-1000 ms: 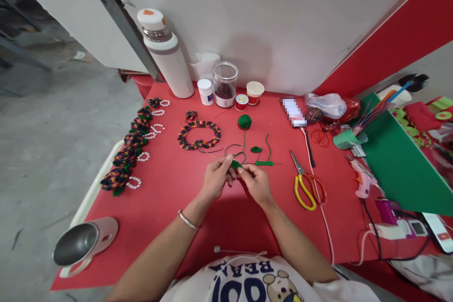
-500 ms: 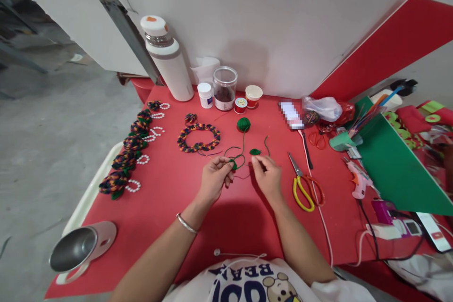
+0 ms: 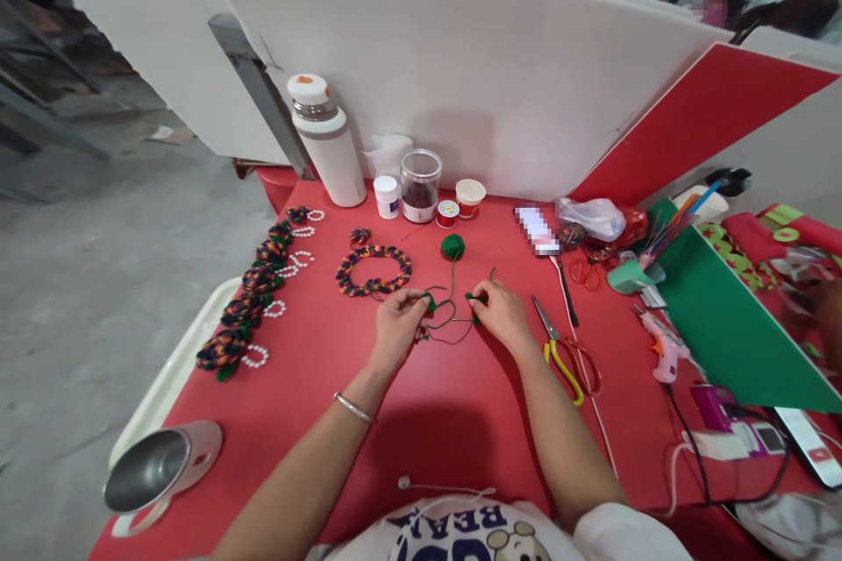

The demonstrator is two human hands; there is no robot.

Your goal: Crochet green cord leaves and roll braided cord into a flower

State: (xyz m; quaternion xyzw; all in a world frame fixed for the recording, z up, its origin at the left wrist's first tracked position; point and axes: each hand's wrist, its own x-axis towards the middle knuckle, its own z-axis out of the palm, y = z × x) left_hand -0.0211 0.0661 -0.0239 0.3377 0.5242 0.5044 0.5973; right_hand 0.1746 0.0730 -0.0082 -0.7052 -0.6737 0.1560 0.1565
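My left hand (image 3: 398,324) is closed, its thumb and fingertips pinching a small green yarn piece (image 3: 431,303). To its right, my right hand (image 3: 502,312) pinches a small green crocheted leaf (image 3: 470,297) between thumb and fingers, which partly cover it. Loose green yarn loops between the two hands and runs back to a green yarn ball (image 3: 453,246) beyond them. A thin dark strand also hangs in the gap. Behind my left hand lies a multicoloured crocheted ring (image 3: 374,271), with a small yarn bobble (image 3: 360,236) above it.
Several yarn bundles with bead loops (image 3: 261,279) line the left side. A steel mug (image 3: 197,447) stands front left; a white flask (image 3: 332,158), a jar (image 3: 421,188) and a thread spool (image 3: 447,213) at the back. Scissors (image 3: 559,359), a phone (image 3: 538,230) and a glue gun (image 3: 664,351) lie right.
My right hand has moved onto the green leaf that lay on the table and now pinches it. My left hand keeps its pinch. The view has tilted upward slightly.
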